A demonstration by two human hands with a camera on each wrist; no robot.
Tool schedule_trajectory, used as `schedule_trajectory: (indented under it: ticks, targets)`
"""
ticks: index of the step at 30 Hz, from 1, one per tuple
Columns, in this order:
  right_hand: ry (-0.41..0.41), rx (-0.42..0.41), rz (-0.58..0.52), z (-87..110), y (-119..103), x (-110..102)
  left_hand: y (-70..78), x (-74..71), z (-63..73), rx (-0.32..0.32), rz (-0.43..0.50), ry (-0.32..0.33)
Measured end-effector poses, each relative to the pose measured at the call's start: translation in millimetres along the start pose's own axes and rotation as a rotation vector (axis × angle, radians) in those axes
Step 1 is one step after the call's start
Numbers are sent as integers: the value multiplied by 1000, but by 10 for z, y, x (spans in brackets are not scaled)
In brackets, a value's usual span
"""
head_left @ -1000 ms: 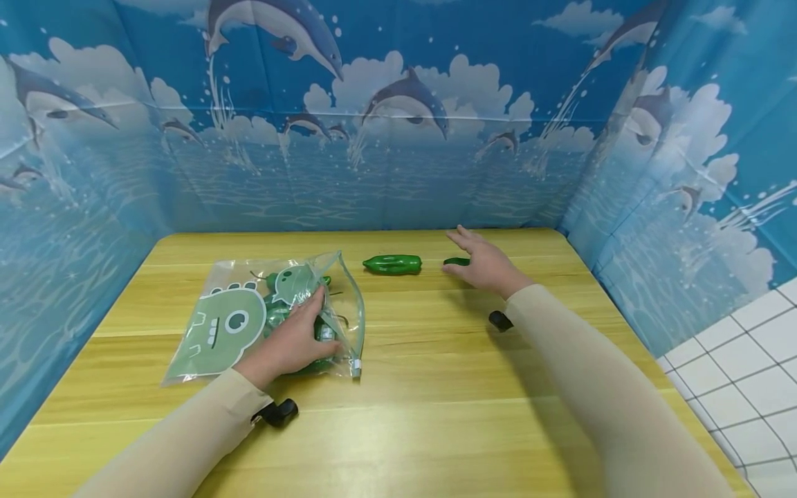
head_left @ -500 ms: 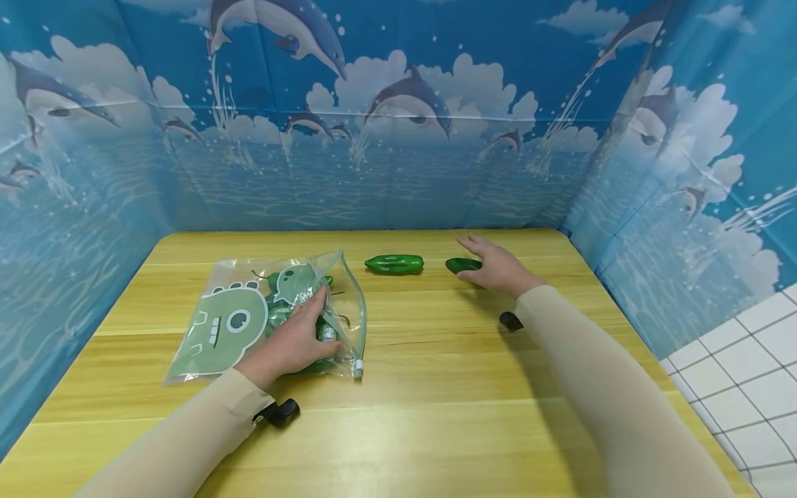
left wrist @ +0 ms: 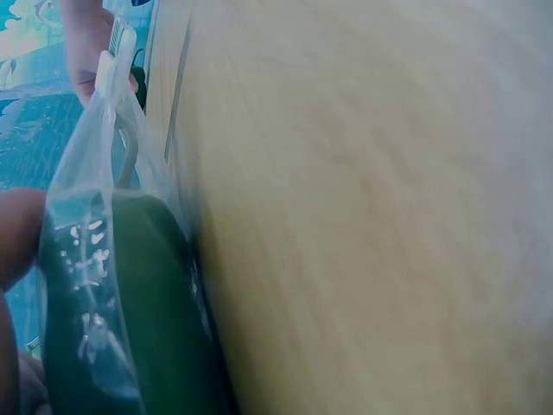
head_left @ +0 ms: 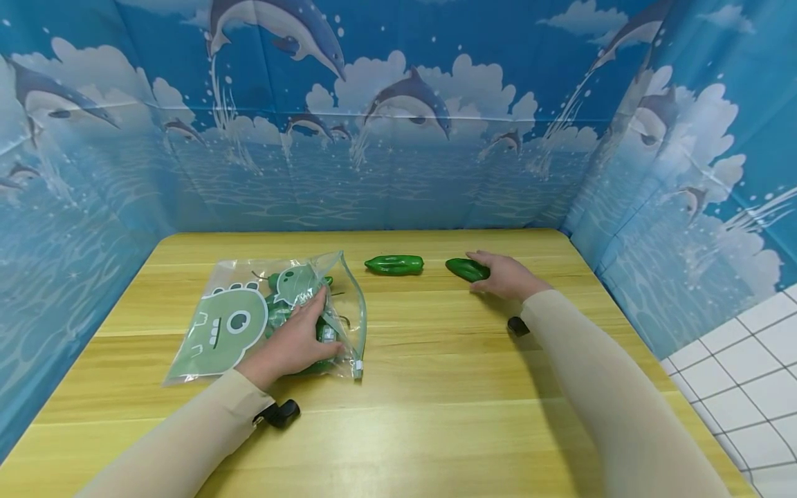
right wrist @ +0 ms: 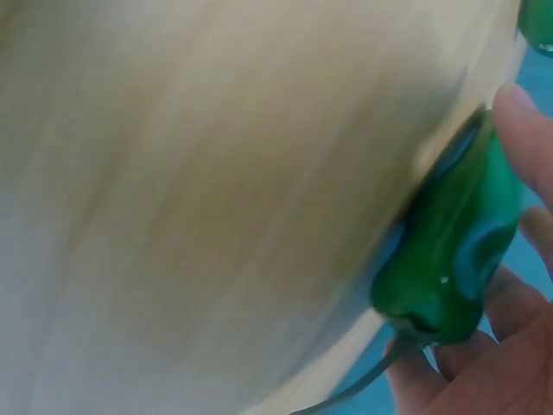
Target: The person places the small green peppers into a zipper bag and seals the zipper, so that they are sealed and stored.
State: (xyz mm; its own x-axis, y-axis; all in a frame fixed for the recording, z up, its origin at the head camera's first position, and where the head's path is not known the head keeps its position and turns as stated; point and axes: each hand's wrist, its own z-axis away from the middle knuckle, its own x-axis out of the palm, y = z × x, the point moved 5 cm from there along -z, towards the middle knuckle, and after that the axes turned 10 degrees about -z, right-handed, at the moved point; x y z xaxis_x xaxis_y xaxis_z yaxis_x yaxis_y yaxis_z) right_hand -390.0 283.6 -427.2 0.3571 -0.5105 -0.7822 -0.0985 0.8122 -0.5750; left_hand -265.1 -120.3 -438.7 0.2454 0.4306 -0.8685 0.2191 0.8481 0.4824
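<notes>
A clear zip bag [head_left: 233, 321] with a green cartoon print lies on the left of the table, several green peppers inside. My left hand [head_left: 295, 346] rests on it near the mouth, thumb spread away from the fingers. In the left wrist view, a green pepper [left wrist: 160, 311] shows through the plastic beside the thumb. My right hand [head_left: 507, 277] pinches the right end of a green pepper [head_left: 463, 268] on the table. The right wrist view shows thumb and fingers around this pepper [right wrist: 445, 251], its stem pointing down-left. Another green pepper [head_left: 394, 265] lies between bag and right hand.
The bag's slider [head_left: 358, 366] sits at the near corner of its mouth. A dolphin-print curtain [head_left: 386, 180] stands along the back and sides of the wooden table [head_left: 411, 429]. White tiles [head_left: 741, 373] show beyond the right edge.
My right hand has shifted right and lowered onto the right-hand pepper, bringing its fingers and thumb to either side of it. The left hand and bag stay put.
</notes>
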Motion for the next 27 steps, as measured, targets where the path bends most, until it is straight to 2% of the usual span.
schedule_trajectory:
  ticks: [6, 12, 20, 27]
  targets:
    - [4, 38, 66, 34, 66, -1, 9, -2, 4, -3, 3, 0]
    - [8, 31, 123, 52, 72, 4, 14, -2, 2, 3, 4, 3]
    - [-38, 59, 52, 81, 85, 52, 3, 6, 5, -3, 3, 1]
    - [-44, 74, 19, 88, 105, 90, 2, 15, 13, -8, 2, -5]
